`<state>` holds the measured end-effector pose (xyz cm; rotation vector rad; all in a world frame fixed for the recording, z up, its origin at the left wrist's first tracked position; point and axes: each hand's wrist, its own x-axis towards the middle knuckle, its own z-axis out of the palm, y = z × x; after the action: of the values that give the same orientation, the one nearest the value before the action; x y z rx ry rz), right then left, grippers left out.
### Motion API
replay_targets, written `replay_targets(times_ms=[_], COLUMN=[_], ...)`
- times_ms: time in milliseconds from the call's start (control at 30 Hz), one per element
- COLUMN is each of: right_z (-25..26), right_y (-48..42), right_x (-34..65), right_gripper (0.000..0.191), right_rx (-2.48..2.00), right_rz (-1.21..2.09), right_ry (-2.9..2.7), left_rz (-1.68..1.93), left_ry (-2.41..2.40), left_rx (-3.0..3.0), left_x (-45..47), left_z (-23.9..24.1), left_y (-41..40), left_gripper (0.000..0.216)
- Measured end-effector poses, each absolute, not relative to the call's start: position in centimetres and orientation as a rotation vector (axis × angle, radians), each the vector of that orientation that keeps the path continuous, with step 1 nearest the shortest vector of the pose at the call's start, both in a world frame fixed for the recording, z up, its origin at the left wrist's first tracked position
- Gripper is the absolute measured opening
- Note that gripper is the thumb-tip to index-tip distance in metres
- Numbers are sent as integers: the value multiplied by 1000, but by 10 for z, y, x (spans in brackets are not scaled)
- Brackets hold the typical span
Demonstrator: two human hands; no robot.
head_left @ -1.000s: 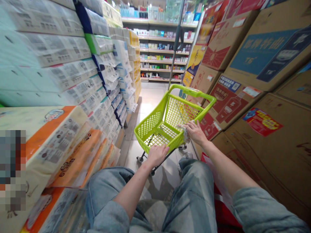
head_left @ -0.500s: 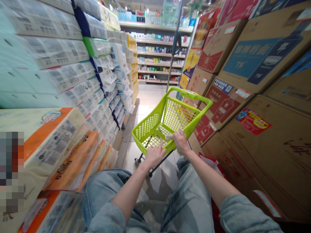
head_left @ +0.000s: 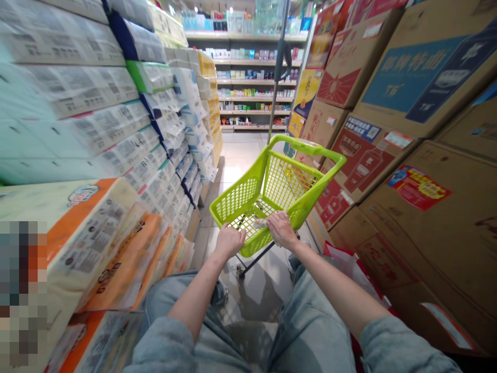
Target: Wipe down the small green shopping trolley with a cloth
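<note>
A lime-green shopping cart with a lattice basket stands in front of me, turned at an angle. My left hand is closed round the basket's near rim, close to its left corner. Farther right on the same rim, my right hand presses down a crumpled white wipe, perhaps cloth or tissue. Part of the wipe sticks out past the fingertips over the basket's inside; the rest is hidden under the palm. Nothing else shows inside the basket.
Packs of tissue paper are stacked along the left, with orange-and-cream packs nearest me. Cardboard cartons line the right side. A red-and-white bag stands by my right leg. Ahead are a metal pole and stocked shelves.
My left hand has moved left along the rim, its fingers going from outstretched to curled round it. My right hand has slid slightly left with the wipe.
</note>
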<state>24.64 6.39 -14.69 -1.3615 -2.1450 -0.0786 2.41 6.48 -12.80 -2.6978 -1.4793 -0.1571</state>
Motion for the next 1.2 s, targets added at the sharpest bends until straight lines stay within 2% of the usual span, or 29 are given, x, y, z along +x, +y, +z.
replay_targets(times_ms=[167, 367, 500, 800, 1000, 1200], right_z=[-148, -144, -148, -159, -153, -148], right_y=[72, 83, 78, 40, 54, 95], right_x=[252, 258, 243, 195, 230, 279], right_gripper=[35, 38, 35, 27, 29, 32], right_rx=[-1380, -1416, -1500, -1386, -1232, -1395], right_rz=[-75, -101, -140, -69, -92, -134], right_ry=[-2213, -2179, -2042, -1960, -2181, -1990], left_rz=[-64, -98, -211, -328, -221, -180], left_ry=[-1416, -1486, -1617, -1664, -1461, -1451], left_rx=[-2727, -2674, -2575, -2460, -2665, -2680], left_x=[26, 40, 48, 53, 34, 18], left_z=[-128, -125, -131, -139, -130, -127], left_y=[66, 59, 55, 46, 52, 64], left_gripper=[46, 44, 49, 57, 54, 50])
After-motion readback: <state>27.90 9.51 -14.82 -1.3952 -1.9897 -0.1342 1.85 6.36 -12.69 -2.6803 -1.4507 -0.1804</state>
